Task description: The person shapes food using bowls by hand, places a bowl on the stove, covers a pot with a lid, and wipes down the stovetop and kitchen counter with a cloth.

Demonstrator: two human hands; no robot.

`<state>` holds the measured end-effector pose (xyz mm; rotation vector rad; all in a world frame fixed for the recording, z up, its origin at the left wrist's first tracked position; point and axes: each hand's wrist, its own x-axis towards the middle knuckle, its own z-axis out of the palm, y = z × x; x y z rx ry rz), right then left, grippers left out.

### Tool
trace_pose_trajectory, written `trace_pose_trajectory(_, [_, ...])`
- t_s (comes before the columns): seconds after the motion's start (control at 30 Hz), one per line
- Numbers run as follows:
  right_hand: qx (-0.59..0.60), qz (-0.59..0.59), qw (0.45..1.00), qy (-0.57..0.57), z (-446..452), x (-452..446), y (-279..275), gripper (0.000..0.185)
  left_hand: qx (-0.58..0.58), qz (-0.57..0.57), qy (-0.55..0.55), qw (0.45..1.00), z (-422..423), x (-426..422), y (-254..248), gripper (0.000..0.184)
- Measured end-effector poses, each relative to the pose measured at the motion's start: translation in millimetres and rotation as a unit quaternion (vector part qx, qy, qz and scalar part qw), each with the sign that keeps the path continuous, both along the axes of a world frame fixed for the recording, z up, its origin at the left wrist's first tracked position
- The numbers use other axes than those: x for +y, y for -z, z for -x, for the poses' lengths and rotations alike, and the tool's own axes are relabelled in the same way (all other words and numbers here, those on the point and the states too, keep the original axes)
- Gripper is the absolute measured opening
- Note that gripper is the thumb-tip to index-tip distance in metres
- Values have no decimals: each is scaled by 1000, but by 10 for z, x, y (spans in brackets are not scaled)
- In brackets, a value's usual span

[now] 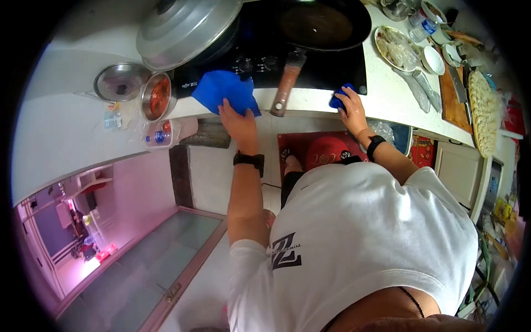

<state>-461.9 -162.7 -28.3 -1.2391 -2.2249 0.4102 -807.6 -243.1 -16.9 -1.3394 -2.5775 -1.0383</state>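
My left hand (239, 128) rests on the near part of a blue cloth (224, 93), which lies spread over the front left corner of the black stovetop (326, 72) and the counter edge. Its fingers reach onto the cloth, but whether they pinch it is unclear. Farther right, my right hand (353, 112) has its fingers wrapped over a small bunched dark blue cloth (338, 99) at the stovetop's front right edge. Between the hands, the brown handle (287, 83) of a black frying pan (315, 25) juts out past the counter edge.
A large lidded pot (185, 33) stands at the back left, beside a metal bowl of red food (157, 97). On the right are a plate under plastic (398, 48), white bowls (432, 60), and a knife (458, 86) on a wooden board (451, 105).
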Motion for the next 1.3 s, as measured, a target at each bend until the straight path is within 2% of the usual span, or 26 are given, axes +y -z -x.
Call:
trace_pose_trajectory(0.1, [-12, -3, 999, 47, 216, -21, -6, 50, 20, 38, 20, 999, 298, 259, -224, 84])
trace_pose_trajectory(0.17, [-23, -11, 996, 87, 328, -41, -42, 49, 32, 153, 10, 988, 429, 397, -297, 92])
trace_pose_trajectory(0.3, [-27, -14, 991, 130, 469, -64, -5, 48, 63, 225, 53, 971, 616, 506, -100, 79])
trace_pose_trajectory(0.37, [-20, -10, 986, 164, 561, -75, 50, 48, 73, 146, 113, 980, 708, 484, 75, 51])
trace_pose_trajectory(0.4, [-10, -16, 985, 172, 641, -79, 36, 47, 72, 146, 118, 980, 724, 457, 104, 51])
trace_pose_trajectory(0.47, [-8, -19, 987, 161, 793, -76, 66, 47, -24, 60, 137, 988, 745, 408, 152, 31])
trace_pose_trajectory(0.57, [-7, -25, 991, 131, 1092, -86, 20, 46, -48, 41, 156, 986, 663, 255, 171, 30])
trace_pose_trajectory(0.63, [13, -31, 992, 121, 1276, -88, 29, 45, -14, 16, 190, 981, 599, 165, 190, 29])
trace_pose_trajectory(0.7, [136, 144, 974, 113, 1397, 11, 176, 48, -27, -24, 219, 975, 530, 88, 173, 29])
trace_pose_trajectory(0.73, [148, 127, 979, 60, 1497, -8, 158, 49, -68, -9, 216, 974, 525, 52, 148, 31])
trace_pose_trajectory(0.77, [76, 66, 995, 8, 1572, 6, 131, 49, -67, -9, 216, 974, 528, 36, 130, 31])
trace_pose_trajectory(0.8, [11, -4, 999, -41, 1690, 21, -16, 49, -145, -13, 188, 971, 545, 12, 122, 32])
trace_pose_trajectory(0.83, [18, -1, 998, -62, 1857, 37, -61, 47, -222, -18, 158, 962, 584, -3, 128, 33])
trace_pose_trajectory(0.9, [106, -22, 989, -105, 2220, 79, -149, 45, -233, -39, 125, 964, 714, -29, 219, 34])
trace_pose_trajectory(0.97, [131, -1, 983, -128, 2556, 153, -266, 44, -242, -58, 98, 964, 857, -35, 230, 35])
trace_pose_trajectory(1.03, [147, -25, 977, -151, 2881, 235, -296, 45, -358, -97, 56, 927, 967, -48, 199, 33])
trace_pose_trajectory(1.07, [135, -43, 977, -157, 3030, 285, -264, 42, -367, -137, 77, 917, 1096, -48, 414, 39])
trace_pose_trajectory(1.1, [124, -59, 978, -160, 3172, 328, -217, 40, -364, -129, 82, 919, 1137, -42, 402, 39])
trace_pose_trajectory(1.2, [78, -74, 984, -139, 3536, 390, -39, 36, -190, -86, 109, 972, 1129, 10, 90, 52])
trace_pose_trajectory(1.23, [81, -70, 985, -134, 3537, 411, 5, 36, -188, -81, 112, 972, 1132, 26, 109, 52])
trace_pose_trajectory(1.3, [-28, -60, 986, -154, 3514, 424, 48, 34, -55, 69, 154, 984, 1112, 81, 123, 51])
